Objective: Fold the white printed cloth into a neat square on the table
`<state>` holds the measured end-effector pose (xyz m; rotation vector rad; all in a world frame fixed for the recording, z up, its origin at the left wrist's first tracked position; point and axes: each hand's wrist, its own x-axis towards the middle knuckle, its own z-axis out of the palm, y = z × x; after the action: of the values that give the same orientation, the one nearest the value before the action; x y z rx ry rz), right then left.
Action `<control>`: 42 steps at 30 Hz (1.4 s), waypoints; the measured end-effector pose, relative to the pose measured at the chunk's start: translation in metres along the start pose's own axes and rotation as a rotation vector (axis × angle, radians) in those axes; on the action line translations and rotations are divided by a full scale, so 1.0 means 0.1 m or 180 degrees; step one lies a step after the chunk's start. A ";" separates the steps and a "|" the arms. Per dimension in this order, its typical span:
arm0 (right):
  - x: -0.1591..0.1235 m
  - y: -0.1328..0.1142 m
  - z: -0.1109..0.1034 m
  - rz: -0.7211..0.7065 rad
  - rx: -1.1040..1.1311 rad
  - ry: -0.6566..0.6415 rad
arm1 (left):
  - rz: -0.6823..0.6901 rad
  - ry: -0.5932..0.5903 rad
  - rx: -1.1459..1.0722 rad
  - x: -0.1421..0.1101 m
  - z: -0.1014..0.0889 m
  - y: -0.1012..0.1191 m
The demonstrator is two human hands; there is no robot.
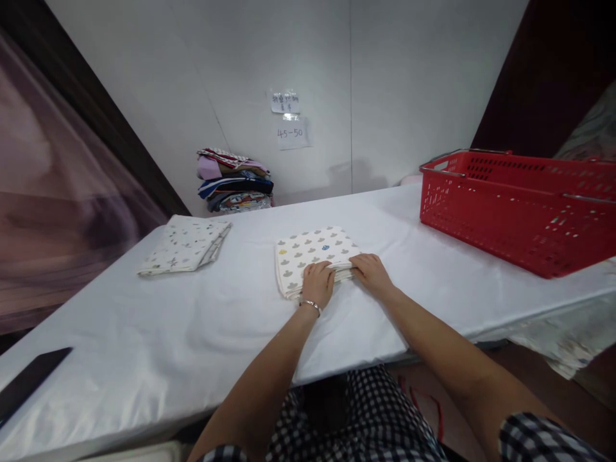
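Note:
A folded white cloth with a grey cloud-like print, plus a yellow and a blue figure, lies flat in the middle of the table. My left hand, with a bracelet at its wrist, grips the near edge of this cloth, fingers curled over the layers. At the near right corner my right hand pinches the same edge between thumb and fingers. Parts of the thumbs and lower layers are hidden. To the left lies another folded white cloth with a small leaf-like print, untouched.
A white-covered table spans the view. On its right stands a red plastic basket with metal handles. Several folded garments are stacked by the back wall. A dark flat object lies at left. Paper notes hang on the wall.

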<state>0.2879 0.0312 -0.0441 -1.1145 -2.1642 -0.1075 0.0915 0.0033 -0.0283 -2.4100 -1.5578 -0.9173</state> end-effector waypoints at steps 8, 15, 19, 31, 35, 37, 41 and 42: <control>-0.02 0.05 0.02 0.0056 0.0021 0.0084 | 0.0154 -0.0013 0.0310 -0.04 -0.03 0.05; -0.02 0.06 0.02 0.0129 0.0072 0.0108 | 0.0759 -0.0122 0.0544 0.01 0.07 0.20; -0.01 0.06 0.02 0.0109 0.0069 0.0122 | 0.0498 -0.0184 0.0649 0.12 0.17 0.21; -0.01 0.08 0.05 0.0154 0.0119 0.0134 | 0.0248 -0.0439 0.0673 0.20 0.23 0.23; -0.01 0.07 0.04 0.0186 0.0137 0.0125 | 0.0312 -0.0435 0.0633 0.22 0.24 0.21; -0.01 0.07 0.03 0.0178 0.0176 0.0130 | 0.0407 -0.0372 0.0603 0.21 0.22 0.21; -0.01 0.07 0.04 0.0101 0.0231 0.0128 | 0.0435 -0.0199 0.0529 0.15 0.16 0.21; -0.01 0.07 0.03 0.0088 0.0226 0.0119 | 0.0410 -0.0185 0.0506 0.14 0.15 0.21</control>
<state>0.2919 0.0365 -0.0488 -1.0933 -2.1024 -0.0385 0.1195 0.0108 -0.0289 -2.4109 -1.4154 -0.6788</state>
